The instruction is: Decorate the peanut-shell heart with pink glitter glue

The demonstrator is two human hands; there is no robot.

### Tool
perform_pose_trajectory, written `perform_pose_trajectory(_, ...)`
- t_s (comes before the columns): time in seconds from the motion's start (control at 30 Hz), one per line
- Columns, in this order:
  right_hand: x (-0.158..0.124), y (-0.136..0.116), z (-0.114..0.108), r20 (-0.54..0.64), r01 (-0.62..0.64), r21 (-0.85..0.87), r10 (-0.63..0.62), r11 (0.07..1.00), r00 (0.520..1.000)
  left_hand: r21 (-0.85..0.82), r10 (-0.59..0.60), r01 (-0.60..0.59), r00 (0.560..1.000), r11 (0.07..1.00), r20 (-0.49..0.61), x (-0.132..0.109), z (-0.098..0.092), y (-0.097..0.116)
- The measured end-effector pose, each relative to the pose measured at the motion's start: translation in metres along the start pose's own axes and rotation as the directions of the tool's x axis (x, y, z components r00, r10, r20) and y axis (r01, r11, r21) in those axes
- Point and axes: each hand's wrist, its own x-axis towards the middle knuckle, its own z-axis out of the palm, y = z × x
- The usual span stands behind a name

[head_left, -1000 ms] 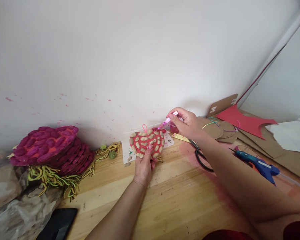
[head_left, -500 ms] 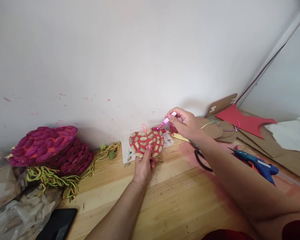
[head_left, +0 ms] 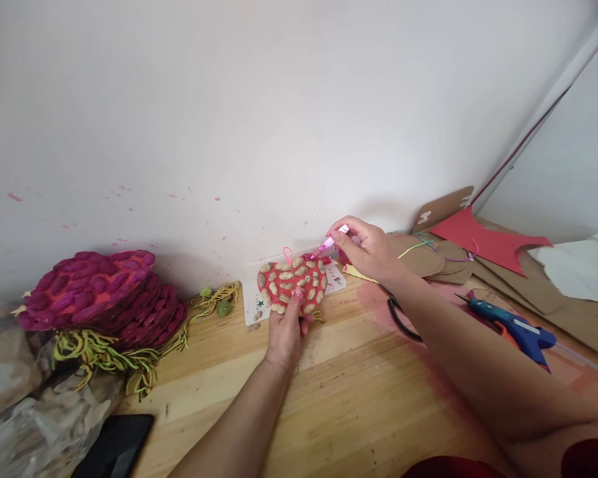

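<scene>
A red heart-shaped piece (head_left: 294,282) studded with peanut shells and topped by a small pink loop stands near the wall on the wooden table (head_left: 359,398). My left hand (head_left: 285,332) grips its lower edge, thumb on the front. My right hand (head_left: 366,249) is closed round a pink brush (head_left: 330,241), whose tip touches the heart's upper right edge. A small pot of red paint sits partly hidden behind my right hand.
A stack of magenta-painted hearts (head_left: 97,292) with yellow-green cords lies at the left. Black scissors (head_left: 403,322) and a blue glue gun (head_left: 513,328) lie at the right, with cardboard and red card (head_left: 483,239) behind. A dark phone (head_left: 114,445) lies near the front left.
My right hand with the brush has shifted slightly left, towards the heart's top edge. The left hand and the heart have stayed put.
</scene>
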Motion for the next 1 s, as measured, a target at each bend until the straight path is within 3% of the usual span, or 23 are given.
perform_pose_trajectory(0.33,-0.004,-0.006,0.003,0.04,0.049,-0.007,-0.048,0.999,0.998,-0.005,0.004,-0.004,1.0,1.0,0.009,0.001,-0.001,-0.002)
perform_pose_trajectory(0.5,-0.004,-0.01,0.002,0.042,0.061,-0.087,-0.058,0.994,0.997,0.007,-0.005,0.005,1.0,1.0,0.003,-0.001,-0.001,0.0)
perform_pose_trajectory(0.7,-0.003,-0.008,0.001,0.058,0.227,-0.22,-0.22,0.949,0.974,-0.004,-0.002,0.002,1.0,1.0,-0.013,0.0,0.0,0.0)
perform_pose_trajectory(1.0,-0.005,-0.002,0.011,0.101,0.327,-0.172,-0.314,0.929,0.944,-0.001,-0.045,0.045,0.998,0.999,-0.047,0.0,0.0,0.002)
